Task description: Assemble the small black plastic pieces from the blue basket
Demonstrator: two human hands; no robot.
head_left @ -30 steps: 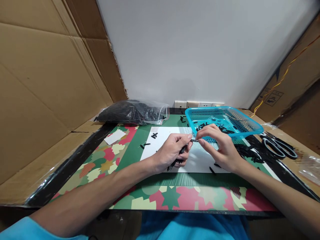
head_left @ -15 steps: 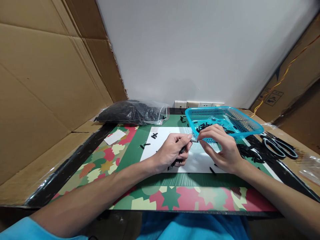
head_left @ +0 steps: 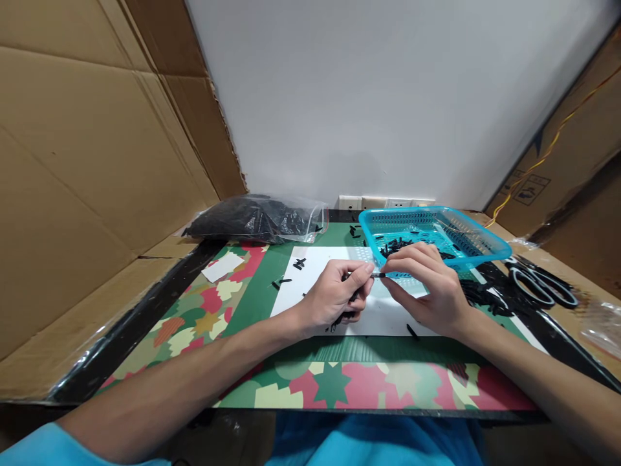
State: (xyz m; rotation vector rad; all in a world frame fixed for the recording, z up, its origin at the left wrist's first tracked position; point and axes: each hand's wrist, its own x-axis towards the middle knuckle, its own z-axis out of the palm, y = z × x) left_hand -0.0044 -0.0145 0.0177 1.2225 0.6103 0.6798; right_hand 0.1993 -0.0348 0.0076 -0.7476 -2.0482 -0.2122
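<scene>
My left hand point(head_left: 339, 294) is closed around a small bunch of thin black strips point(head_left: 345, 316), their ends poking out below the fingers. Between its thumb and forefinger a short black piece point(head_left: 378, 275) sticks out to the right. My right hand point(head_left: 429, 281) pinches the far end of that piece with thumb and fingertips. Both hands are over a white sheet point(head_left: 291, 291) in front of a blue plastic basket point(head_left: 485, 249). Small black pieces point(head_left: 395, 247) lie in the basket, partly hidden by my right hand.
A zip bag of black material point(head_left: 257, 217) lies at the back left. Loose black pieces point(head_left: 299, 263) are on the sheet. Right of my hand are a pile of black strips point(head_left: 485, 298) and scissors point(head_left: 543, 285). Cardboard point(head_left: 97, 142) walls the left; sockets point(head_left: 398, 203) line the back.
My right fingertips have moved slightly left and closed on the end of the black piece held out by my left hand. My left hand has barely moved.
</scene>
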